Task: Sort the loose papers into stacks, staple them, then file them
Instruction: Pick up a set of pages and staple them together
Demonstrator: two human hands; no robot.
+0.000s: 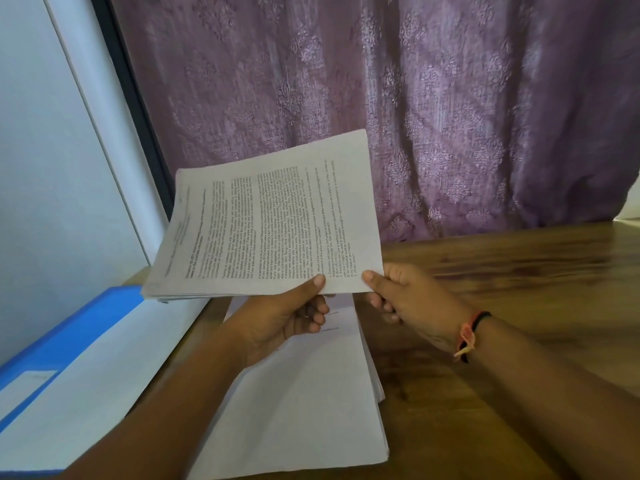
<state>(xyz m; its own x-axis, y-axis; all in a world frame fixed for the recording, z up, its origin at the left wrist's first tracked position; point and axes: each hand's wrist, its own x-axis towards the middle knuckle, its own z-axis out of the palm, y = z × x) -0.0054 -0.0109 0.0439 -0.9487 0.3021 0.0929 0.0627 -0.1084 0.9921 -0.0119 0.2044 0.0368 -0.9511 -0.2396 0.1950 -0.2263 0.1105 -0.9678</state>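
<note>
A mauve curtain (450,98) with pale floral motifs is seen at twelve o'clock. The white sheets (270,220) are printed in black. At eight o'clock a blue-edged folder (86,320) is seen.

The print on the sheaf of papers (266,220) is too small and soft to read, and its sheets cannot be counted at the edge. The sheaf covers the far end of the stack (304,410) on the table (519,271). The left hand (291,320) and its forearm cover the stack's left side, and the few lines of print that show there are illegible. The fingers of the right hand (405,292) go under the sheaf's corner, partly out of sight. The blue folder (69,337) is cut off by the left and bottom edges, and its label (27,382) is blurred. Both forearms leave at the bottom edge. The table's grain is smeared on the right. The curtain (450,98) runs past the top and right edges.
</note>
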